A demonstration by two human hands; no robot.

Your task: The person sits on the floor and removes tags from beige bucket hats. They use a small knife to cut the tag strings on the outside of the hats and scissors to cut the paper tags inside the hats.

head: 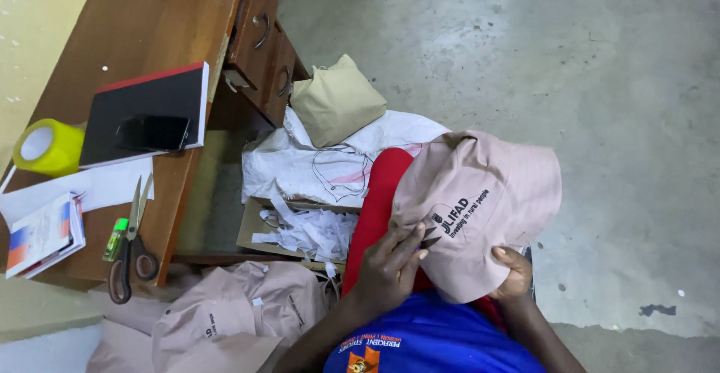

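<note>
A pinkish-beige bucket hat [487, 193] with dark print on its side rests over my lap, on top of a red cloth [379, 200]. My left hand [386, 268] presses on the hat's printed side and pinches a small dark pointed tool [430, 238] against the fabric. My right hand [514, 272] grips the hat's lower edge from underneath, its fingers mostly hidden by the brim. More hats of the same colour [232, 317] lie in a pile at the lower left.
A wooden desk [150, 20] on the left carries a black notebook [142, 95] with a phone [154, 133] on it, a yellow tape roll [46, 146], scissors [129, 253], a green lighter [115, 238] and a booklet [43, 234]. A box of white shreds [307, 230], a white sack [315, 163] and a tan bag [336, 101] lie on the concrete floor [562, 58].
</note>
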